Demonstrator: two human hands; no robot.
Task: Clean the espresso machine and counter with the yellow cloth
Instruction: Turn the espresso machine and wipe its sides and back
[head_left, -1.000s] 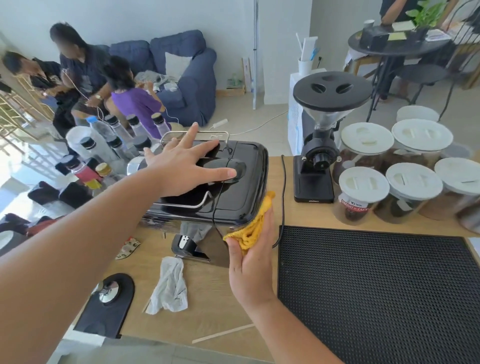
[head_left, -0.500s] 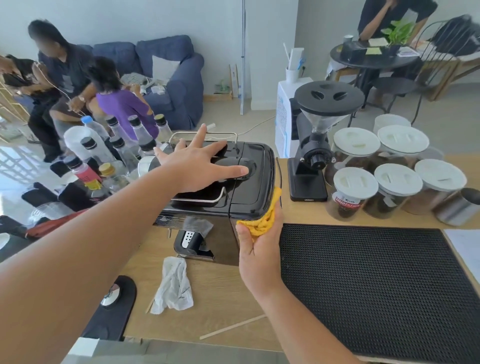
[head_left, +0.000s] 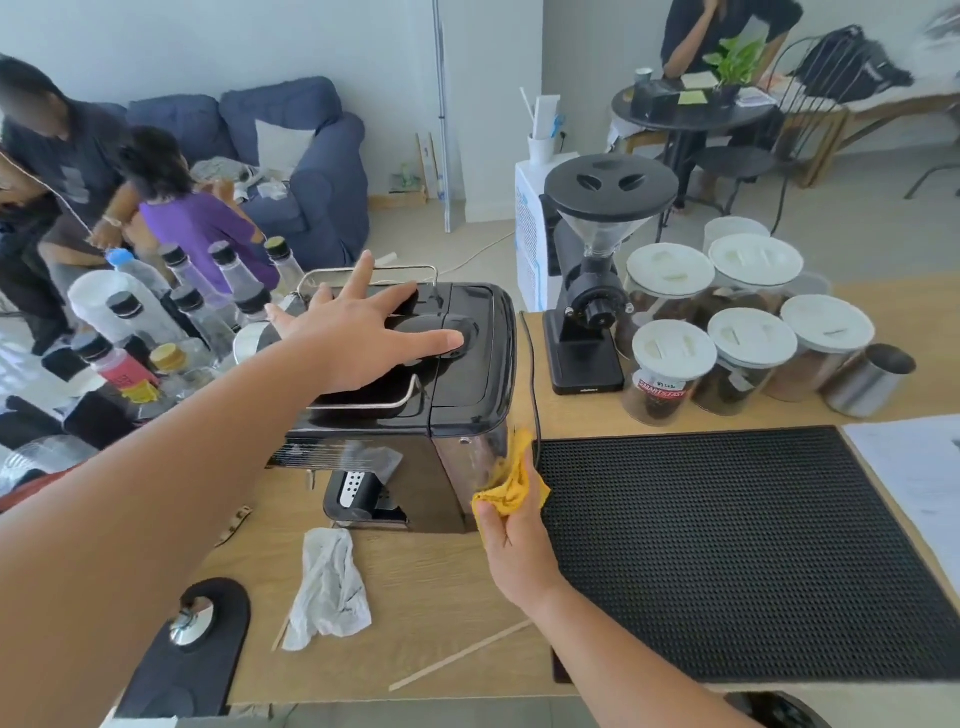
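The black and steel espresso machine (head_left: 467, 364) stands on the wooden counter (head_left: 441, 587). My left hand (head_left: 358, 338) lies flat on its black top with the fingers spread and straight. My right hand (head_left: 511, 535) grips the bunched yellow cloth (head_left: 511, 480) and holds it against the machine's shiny right side, low down near the counter.
A crumpled white cloth (head_left: 330, 587) and a thin wooden stick (head_left: 460, 657) lie on the counter in front of the machine. A black rubber mat (head_left: 737, 545) covers the right. A black grinder (head_left: 597, 291), lidded jars (head_left: 670, 364) and a steel cup (head_left: 867, 379) stand behind it. Bottles (head_left: 197, 306) crowd the left.
My right hand has slid the yellow cloth down from the machine's top right edge to its lower right side. The left hand has stayed on the top.
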